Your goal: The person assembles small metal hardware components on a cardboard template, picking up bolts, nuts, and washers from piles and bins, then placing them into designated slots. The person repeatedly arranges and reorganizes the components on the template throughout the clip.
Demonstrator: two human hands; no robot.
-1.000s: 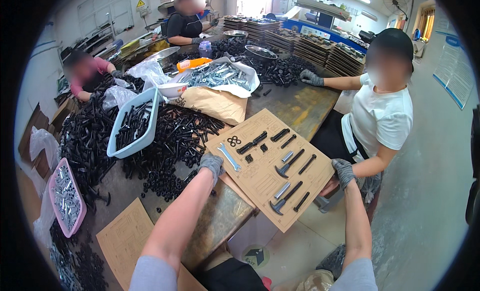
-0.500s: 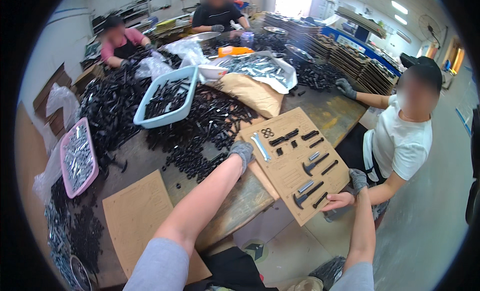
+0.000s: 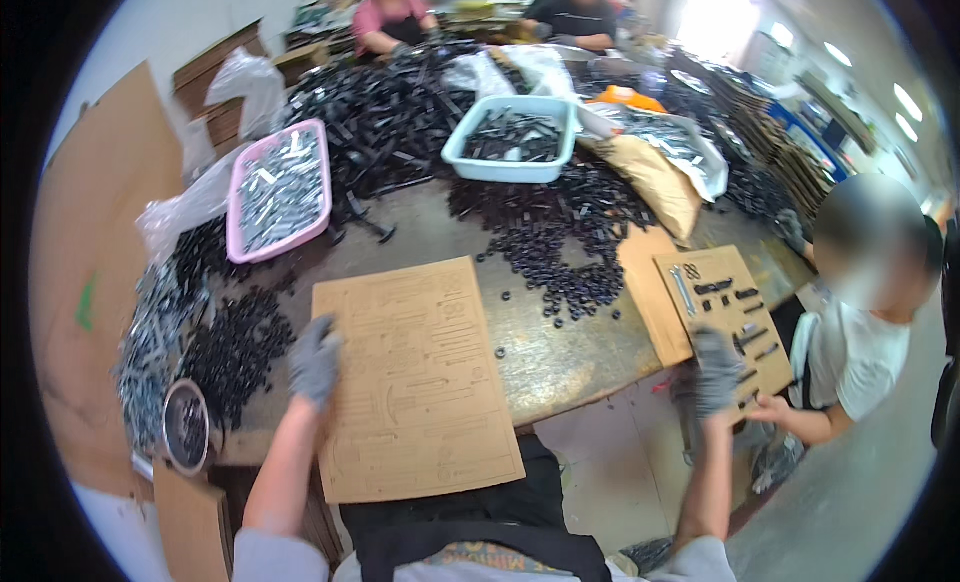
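Observation:
My left hand, in a grey glove, is at the left edge of a brown cardboard sheet printed with tool outlines. Its fingers look stretched out along that edge. The sheet bears no parts and hangs over the table's front edge. My right hand, gloved and smeared by motion, is in front of a second cardboard board. On that board sit a silver wrench and several black parts. A co-worker's bare hand is at its lower right corner.
A pink tray of silver parts and a light blue tray of black parts stand farther back. Black parts are heaped around them. A metal bowl is at the left. A co-worker stands close at the right.
The view has swung left. My left hand has left the board with parts and come to the bare sheet. My right hand has shifted across the filled board, which the co-worker's hand still touches.

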